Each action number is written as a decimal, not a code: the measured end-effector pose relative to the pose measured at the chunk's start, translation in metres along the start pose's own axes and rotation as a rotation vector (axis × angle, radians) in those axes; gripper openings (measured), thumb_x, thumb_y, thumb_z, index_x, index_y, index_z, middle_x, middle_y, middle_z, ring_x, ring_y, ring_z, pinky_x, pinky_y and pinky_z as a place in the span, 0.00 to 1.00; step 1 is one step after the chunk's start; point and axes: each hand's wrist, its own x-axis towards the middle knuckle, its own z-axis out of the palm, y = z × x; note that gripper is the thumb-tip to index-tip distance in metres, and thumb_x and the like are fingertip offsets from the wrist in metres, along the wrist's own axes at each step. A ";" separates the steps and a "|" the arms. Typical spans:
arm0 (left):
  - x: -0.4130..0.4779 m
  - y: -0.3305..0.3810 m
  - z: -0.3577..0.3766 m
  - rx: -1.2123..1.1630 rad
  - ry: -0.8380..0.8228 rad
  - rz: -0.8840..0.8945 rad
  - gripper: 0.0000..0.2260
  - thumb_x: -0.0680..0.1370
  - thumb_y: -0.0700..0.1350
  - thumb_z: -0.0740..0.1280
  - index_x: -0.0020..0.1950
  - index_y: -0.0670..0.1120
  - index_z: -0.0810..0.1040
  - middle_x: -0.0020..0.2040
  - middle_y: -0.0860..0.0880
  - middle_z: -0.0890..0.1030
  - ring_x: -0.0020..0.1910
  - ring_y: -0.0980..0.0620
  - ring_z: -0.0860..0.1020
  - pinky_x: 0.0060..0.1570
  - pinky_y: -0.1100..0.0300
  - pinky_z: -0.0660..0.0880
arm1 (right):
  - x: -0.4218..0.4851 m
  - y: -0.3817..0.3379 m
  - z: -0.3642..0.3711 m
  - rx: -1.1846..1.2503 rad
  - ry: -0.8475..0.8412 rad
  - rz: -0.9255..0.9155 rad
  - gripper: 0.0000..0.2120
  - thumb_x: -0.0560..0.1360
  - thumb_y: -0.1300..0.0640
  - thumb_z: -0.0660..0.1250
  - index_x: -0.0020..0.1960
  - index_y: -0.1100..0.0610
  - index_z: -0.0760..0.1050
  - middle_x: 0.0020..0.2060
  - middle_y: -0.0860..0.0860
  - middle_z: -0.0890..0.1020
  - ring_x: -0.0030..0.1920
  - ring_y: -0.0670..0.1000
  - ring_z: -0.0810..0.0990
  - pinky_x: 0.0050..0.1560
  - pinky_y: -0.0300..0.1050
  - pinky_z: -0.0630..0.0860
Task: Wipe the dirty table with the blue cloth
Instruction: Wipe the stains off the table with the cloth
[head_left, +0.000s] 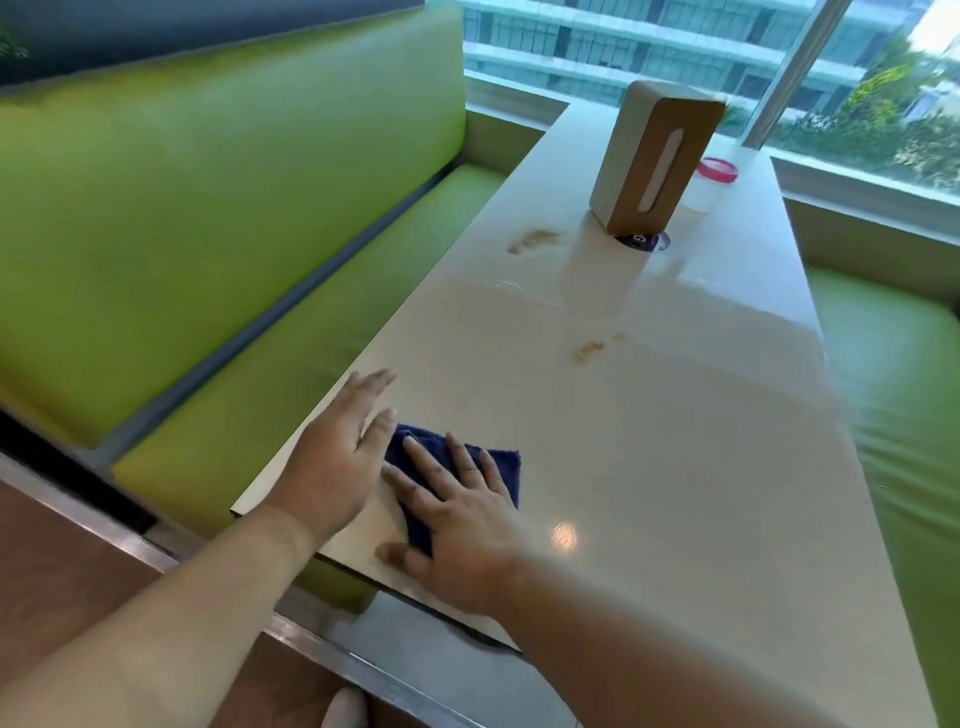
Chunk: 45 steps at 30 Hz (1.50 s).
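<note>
A folded dark blue cloth (501, 467) lies flat near the front left corner of the long pale table (675, 441). My right hand (457, 519) presses on it with straight, spread fingers. My left hand (337, 457) lies just left of the cloth, fingers straight, over the table's left edge; its fingertips reach the cloth's corner. Two brown smears mark the tabletop: a small stain (589, 351) in the middle and a larger stain (532, 241) further back on the left.
A tall beige tissue box (654, 156) stands at the far end on a small dark blue sticker (641, 240), with a pink-rimmed lid (718, 170) behind it. Green benches (208, 234) flank the table on both sides. A window closes the far end.
</note>
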 end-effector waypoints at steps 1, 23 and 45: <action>0.001 0.000 0.000 0.012 -0.008 0.018 0.18 0.80 0.45 0.58 0.70 0.54 0.68 0.71 0.56 0.67 0.74 0.60 0.58 0.73 0.59 0.58 | -0.005 0.006 0.001 0.003 0.011 0.042 0.30 0.77 0.33 0.47 0.73 0.35 0.36 0.75 0.36 0.40 0.73 0.49 0.29 0.71 0.60 0.28; 0.076 -0.003 0.025 0.345 -0.315 0.121 0.20 0.80 0.50 0.58 0.72 0.50 0.66 0.74 0.55 0.63 0.76 0.60 0.51 0.70 0.66 0.51 | 0.009 0.131 -0.039 0.033 0.151 0.500 0.25 0.81 0.47 0.48 0.77 0.41 0.47 0.75 0.35 0.44 0.76 0.44 0.40 0.75 0.46 0.39; 0.160 0.004 0.063 0.933 -0.546 0.104 0.41 0.73 0.68 0.57 0.76 0.44 0.50 0.78 0.47 0.49 0.77 0.51 0.47 0.76 0.54 0.50 | 0.037 0.196 -0.063 0.083 0.225 0.640 0.25 0.81 0.49 0.51 0.77 0.45 0.50 0.75 0.37 0.48 0.76 0.43 0.43 0.75 0.44 0.41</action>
